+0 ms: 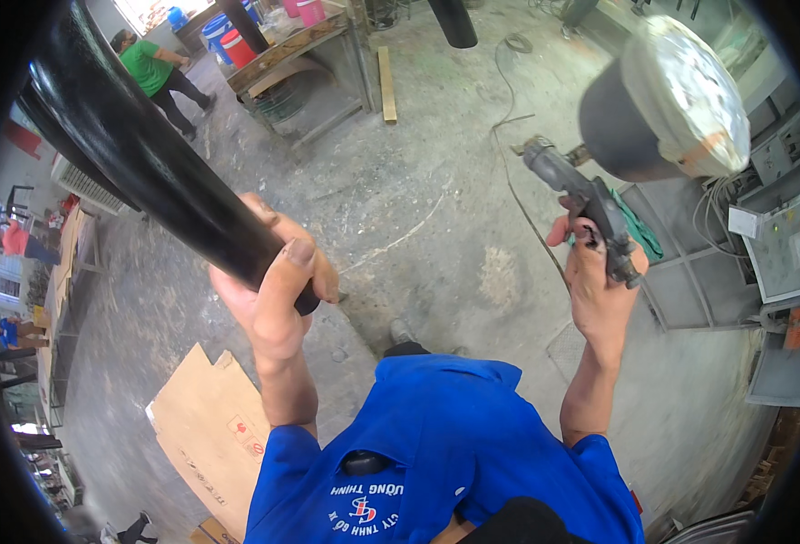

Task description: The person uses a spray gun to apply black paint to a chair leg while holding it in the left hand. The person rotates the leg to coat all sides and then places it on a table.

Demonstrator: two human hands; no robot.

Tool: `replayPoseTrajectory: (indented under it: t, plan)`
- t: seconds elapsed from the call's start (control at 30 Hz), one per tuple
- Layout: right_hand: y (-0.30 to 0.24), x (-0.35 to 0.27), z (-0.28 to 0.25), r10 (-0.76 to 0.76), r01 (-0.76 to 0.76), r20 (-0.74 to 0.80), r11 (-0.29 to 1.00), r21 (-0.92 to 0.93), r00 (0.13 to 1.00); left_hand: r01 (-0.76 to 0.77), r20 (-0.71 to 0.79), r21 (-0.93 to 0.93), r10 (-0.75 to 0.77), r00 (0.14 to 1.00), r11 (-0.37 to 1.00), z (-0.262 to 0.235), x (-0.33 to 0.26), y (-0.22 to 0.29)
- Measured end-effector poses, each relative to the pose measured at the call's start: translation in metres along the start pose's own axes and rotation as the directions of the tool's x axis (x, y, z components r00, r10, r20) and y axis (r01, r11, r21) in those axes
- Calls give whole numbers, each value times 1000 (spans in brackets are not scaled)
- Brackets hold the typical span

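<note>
At left, a curved, glossy black piece (173, 181) is gripped near its lower end by the left hand (276, 295), fingers closed around it. Well apart at right, a spray gun (595, 201) with a dark cup (616, 127) is held in the curled right hand (597, 281); whether the trigger is pulled cannot be told. Coating seems to be in hand; next, the nozzle (534, 151) would need to be directed at the piece without contact.

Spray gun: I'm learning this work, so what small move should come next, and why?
Perhaps bring the spray gun nearer the black piece: the right hand holds it off to one side, while the left hand grips the piece's near end.
</note>
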State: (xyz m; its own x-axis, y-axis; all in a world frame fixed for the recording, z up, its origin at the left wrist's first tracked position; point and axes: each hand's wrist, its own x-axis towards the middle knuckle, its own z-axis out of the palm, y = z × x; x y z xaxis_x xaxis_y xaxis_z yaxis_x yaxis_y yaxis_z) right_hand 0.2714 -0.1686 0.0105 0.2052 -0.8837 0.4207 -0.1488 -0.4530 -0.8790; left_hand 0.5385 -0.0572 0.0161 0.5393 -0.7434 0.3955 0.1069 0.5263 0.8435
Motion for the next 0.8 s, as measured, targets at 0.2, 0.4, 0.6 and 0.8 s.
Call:
replayPoseTrajectory:
  t: [0.2,0.4,0.6,0.8]
  plan:
    - [10,15,16,62,-73,-83,987,-140,995,-2,-12,50,3,1000,999,-4,5,-8]
    - [18,25,23,237,-253,-146,962,-106,960,14,-29,95,-11,1000,995,-1,8,-10]
    - [21,41,51,121,-120,72,993,-20,990,22,-1,86,-22,1000,996,19,12,-16]
    - [37,69,64,140,-161,-156,978,-130,978,5,9,64,-5,1000,998,30,22,-36]
